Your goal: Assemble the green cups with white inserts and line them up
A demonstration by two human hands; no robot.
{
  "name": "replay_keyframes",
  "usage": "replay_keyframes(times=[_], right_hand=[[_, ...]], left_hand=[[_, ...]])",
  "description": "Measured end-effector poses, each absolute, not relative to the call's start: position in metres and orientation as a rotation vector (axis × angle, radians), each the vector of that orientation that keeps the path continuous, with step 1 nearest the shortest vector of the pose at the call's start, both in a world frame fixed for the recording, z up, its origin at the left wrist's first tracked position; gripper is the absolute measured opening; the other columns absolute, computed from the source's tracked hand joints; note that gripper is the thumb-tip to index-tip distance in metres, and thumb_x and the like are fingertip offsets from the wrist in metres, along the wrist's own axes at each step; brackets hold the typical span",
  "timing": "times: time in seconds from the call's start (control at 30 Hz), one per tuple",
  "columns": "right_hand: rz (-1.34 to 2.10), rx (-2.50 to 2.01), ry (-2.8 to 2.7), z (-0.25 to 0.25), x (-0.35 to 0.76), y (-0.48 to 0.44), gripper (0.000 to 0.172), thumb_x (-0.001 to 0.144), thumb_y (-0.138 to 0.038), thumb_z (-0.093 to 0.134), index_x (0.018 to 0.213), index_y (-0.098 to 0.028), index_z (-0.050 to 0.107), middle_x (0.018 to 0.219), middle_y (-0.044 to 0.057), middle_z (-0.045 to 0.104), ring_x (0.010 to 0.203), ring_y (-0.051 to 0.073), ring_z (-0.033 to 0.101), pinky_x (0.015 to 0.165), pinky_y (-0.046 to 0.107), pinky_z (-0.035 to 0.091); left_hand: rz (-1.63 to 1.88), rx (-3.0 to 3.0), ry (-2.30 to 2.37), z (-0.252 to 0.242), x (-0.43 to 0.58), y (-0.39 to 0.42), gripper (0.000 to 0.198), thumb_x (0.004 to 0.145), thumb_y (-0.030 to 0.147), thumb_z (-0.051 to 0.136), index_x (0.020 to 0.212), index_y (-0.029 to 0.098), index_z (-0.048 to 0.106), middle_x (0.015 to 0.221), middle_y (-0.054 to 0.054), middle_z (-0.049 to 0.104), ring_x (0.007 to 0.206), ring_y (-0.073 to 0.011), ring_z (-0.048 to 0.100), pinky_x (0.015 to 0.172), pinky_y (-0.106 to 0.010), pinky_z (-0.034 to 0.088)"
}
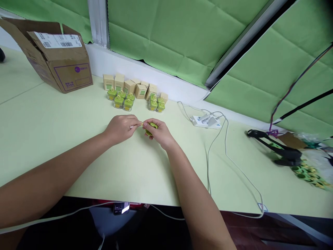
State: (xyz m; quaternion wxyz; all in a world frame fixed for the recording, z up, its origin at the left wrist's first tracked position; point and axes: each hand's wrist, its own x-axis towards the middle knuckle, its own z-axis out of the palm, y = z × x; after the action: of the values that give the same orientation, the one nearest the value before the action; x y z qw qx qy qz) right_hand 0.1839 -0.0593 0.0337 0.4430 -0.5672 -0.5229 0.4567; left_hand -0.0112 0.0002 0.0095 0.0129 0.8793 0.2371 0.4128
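Over the middle of the table, my right hand [159, 133] is closed around a green lid [152, 128], partly hidden by the fingers. My left hand [122, 129] pinches a small pale yellow loop [142, 124] at the lid's left edge. A thin white piece sticks out by the left fingers, too small to make out. Beyond both hands stand two groups of small clear containers with green lids, a left group [123, 101] and a right group [156, 104]. Each lid there carries a pale loop on top.
Small brown boxes [141, 91] line the wall behind the containers. An open cardboard carton [70, 74] stands at the back left. To the right lie a white power strip [205, 121] with trailing cables, a black stand [278, 147] and a pile of green-yellow pieces [309, 175].
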Motion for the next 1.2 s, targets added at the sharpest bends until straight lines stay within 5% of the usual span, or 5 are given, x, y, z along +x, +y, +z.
replay_keyframes(times=[0.27, 0.43, 0.67, 0.9, 1.2], right_hand=[[1.071, -1.504, -1.265, 0.029, 0.186, -0.055, 0.029, 0.076, -0.047, 0.078, 0.086, -0.021, 0.069, 0.081, 0.0, 0.068, 0.06, 0.011, 0.062, 0.047, 0.022, 0.044], [0.956, -1.571, -1.27, 0.017, 0.194, -0.049, 0.024, 0.078, -0.044, 0.073, 0.083, -0.021, 0.068, 0.076, 0.0, 0.068, 0.062, 0.013, 0.061, 0.062, 0.028, 0.052], [0.635, -1.731, -1.48, 0.015, 0.194, -0.051, 0.017, 0.087, -0.04, 0.06, 0.084, -0.023, 0.066, 0.078, -0.001, 0.071, 0.071, 0.017, 0.061, 0.069, 0.03, 0.046], [0.587, -1.729, -1.577, 0.01, 0.189, -0.052, 0.02, 0.089, -0.04, 0.056, 0.079, -0.023, 0.06, 0.072, -0.003, 0.063, 0.067, 0.015, 0.053, 0.067, 0.029, 0.04], [0.455, -1.65, -1.444, 0.01, 0.195, -0.049, 0.02, 0.09, -0.042, 0.057, 0.089, -0.023, 0.063, 0.084, 0.001, 0.068, 0.074, 0.016, 0.058, 0.071, 0.029, 0.045]], left_hand=[[1.221, 2.685, 0.83, 0.012, -0.011, -0.001, 0.027, 0.098, 0.022, 0.052, 0.094, 0.023, 0.079, 0.093, -0.002, 0.08, 0.081, -0.0175, 0.072, 0.066, -0.029, 0.048], [1.211, 2.636, 0.845, 0.012, -0.01, -0.004, 0.024, 0.099, 0.027, 0.053, 0.094, 0.022, 0.076, 0.093, -0.003, 0.078, 0.081, -0.0172, 0.07, 0.067, -0.029, 0.048], [1.022, 2.612, 0.76, 0.013, -0.008, -0.012, 0.022, 0.094, 0.03, 0.055, 0.106, 0.02, 0.071, 0.098, -0.005, 0.069, 0.081, -0.0184, 0.066, 0.071, -0.031, 0.049], [0.847, 2.628, 0.697, 0.02, -0.013, -0.013, 0.046, 0.084, 0.008, 0.042, 0.126, 0.021, 0.056, 0.11, -0.008, 0.062, 0.095, -0.0242, 0.064, 0.079, -0.037, 0.051], [0.856, 2.535, 0.767, 0.017, -0.008, -0.016, 0.059, 0.087, 0.017, 0.053, 0.145, 0.023, 0.042, 0.128, -0.009, 0.063, 0.105, -0.0227, 0.066, 0.081, -0.032, 0.052]])
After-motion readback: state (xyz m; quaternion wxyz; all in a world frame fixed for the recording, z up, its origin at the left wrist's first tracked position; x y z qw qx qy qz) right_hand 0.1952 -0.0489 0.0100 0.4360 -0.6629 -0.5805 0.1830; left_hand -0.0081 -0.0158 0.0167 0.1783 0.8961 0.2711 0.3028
